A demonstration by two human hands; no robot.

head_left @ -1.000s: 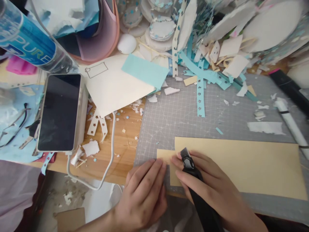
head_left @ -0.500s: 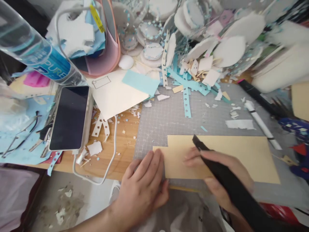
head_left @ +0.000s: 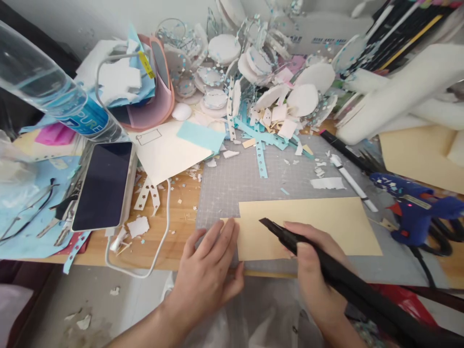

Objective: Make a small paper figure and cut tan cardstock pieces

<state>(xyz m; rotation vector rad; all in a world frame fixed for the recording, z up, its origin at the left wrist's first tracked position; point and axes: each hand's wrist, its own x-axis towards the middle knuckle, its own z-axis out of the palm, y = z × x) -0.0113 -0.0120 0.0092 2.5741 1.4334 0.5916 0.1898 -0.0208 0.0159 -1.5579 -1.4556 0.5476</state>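
My left hand (head_left: 212,273) lies flat, fingers stretched out, on the left end of a tan card (head_left: 326,215). A narrower tab of the card shows by its fingertips. My right hand (head_left: 319,270) is closed around a black utility knife (head_left: 326,256). The knife's dark blade points up and left, over the card near its left part; whether the tip touches the card I cannot tell. Under the card lies a grey cutting mat (head_left: 221,193) with a grid. The palm side of my left hand is hidden.
A phone (head_left: 105,186) with a white cable and a water bottle (head_left: 61,92) are on the left. Blue perforated strips (head_left: 261,159) and paper scraps litter the mat's far side. A white pen (head_left: 353,183) and a blue glue gun (head_left: 416,205) lie on the right.
The camera view has shifted, bringing the glue gun fully into sight. My right hand and the knife have turned, the blade now lower and further left over the card. My left hand stays in place.
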